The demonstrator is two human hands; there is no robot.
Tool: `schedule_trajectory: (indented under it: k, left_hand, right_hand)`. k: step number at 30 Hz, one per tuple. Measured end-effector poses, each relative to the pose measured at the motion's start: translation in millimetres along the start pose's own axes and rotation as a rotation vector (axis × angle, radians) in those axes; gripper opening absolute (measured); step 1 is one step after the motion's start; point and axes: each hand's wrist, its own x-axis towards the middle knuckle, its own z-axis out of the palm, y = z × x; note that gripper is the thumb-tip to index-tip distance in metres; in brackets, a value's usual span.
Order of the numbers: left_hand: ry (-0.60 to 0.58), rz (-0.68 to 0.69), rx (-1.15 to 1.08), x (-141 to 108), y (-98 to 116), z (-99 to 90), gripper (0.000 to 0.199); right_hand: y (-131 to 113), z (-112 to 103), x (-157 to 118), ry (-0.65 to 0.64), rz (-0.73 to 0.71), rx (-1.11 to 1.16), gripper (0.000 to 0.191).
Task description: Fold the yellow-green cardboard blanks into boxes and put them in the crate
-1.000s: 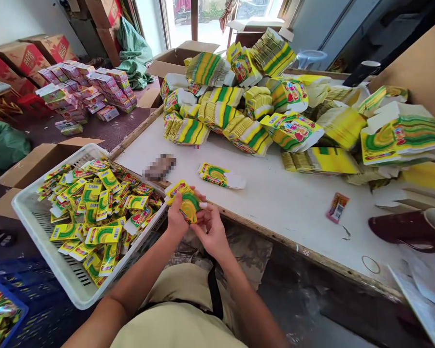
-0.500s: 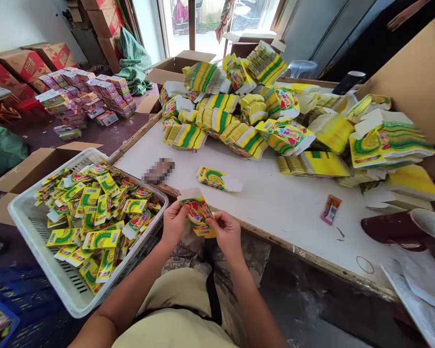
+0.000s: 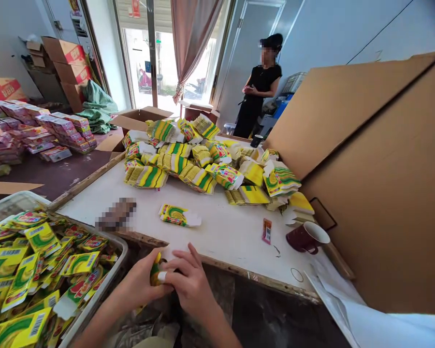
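Observation:
A small yellow-and-green printed carton [image 3: 155, 268] is between my hands, above my lap at the table's front edge. My left hand [image 3: 137, 281] is closed around its left side. My right hand [image 3: 190, 279] has its thumb against the carton's end and its fingers bent over a white flap [image 3: 166, 253]; the fingers hide much of the carton. Just beyond them, a single carton [image 3: 176, 215] with a white open end lies on the white table [image 3: 217, 232]. To the left, a white plastic basket [image 3: 120, 251] holds many similar cartons.
Bundles of flattened cartons [image 3: 188, 162] are piled across the table's back. On the right are a maroon mug [image 3: 304, 237], a small orange-pink packet [image 3: 267, 230], a rubber band [image 3: 297, 275] and a large cardboard sheet [image 3: 384, 193]. A person in black [image 3: 263, 79] stands behind the table.
My view has lifted and turned right, bringing a standing person into sight. Before, both hands held the carton flattened by its sides; now it is opened up, with my right fingers at its end.

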Motion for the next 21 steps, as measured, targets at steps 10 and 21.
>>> schedule_trajectory:
  k: [10,21]
  left_hand:
    - [0.132,0.118,0.151,-11.8,-5.2,37.1,0.067]
    - [0.069,0.041,0.027,-1.3,-22.8,42.7,0.059]
  right_hand:
    - [20.7,55.2,-14.0,0.115,0.744,1.029,0.060]
    - [1.3,36.0,-13.8,-0.111,0.531,0.534,0.060]
